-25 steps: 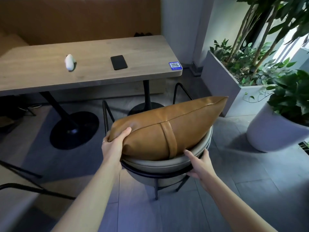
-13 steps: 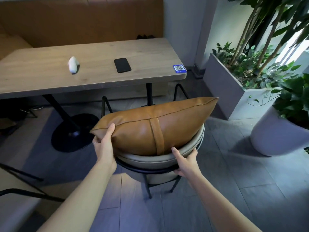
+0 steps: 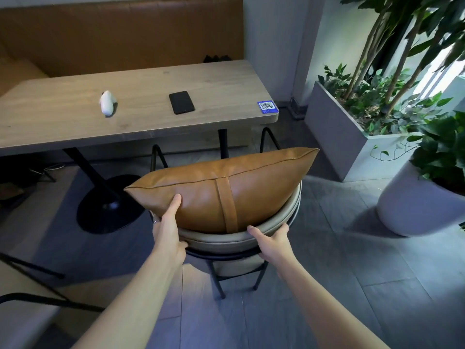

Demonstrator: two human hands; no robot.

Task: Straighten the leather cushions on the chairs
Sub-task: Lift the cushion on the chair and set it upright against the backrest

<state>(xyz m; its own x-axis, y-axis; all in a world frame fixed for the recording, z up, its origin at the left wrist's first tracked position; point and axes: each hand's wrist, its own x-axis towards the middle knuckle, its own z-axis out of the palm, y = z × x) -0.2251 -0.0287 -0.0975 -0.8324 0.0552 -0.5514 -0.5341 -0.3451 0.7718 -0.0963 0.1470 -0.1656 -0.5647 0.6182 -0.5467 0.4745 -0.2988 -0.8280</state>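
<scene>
Tan leather lumbar cushion with centre strap (image 3: 221, 190) propped on curved grey padded chair back (image 3: 241, 241), tilted, right corner higher, toward 1 o'clock. Left hand (image 3: 168, 229) at cushion's lower left, thumb pressed on leather, fingers (image 3: 182, 245) hooked over chair rim. Right hand (image 3: 273, 244) clamped on chair rim, not cushion. Judged midway: cushion seated, levelling left. Other chairs' state: cannot tell.

daylight glares from the window (image 3: 437, 64) on my right; floor shadowed, edges bowed by the wide lens, leaves blurred.
</scene>
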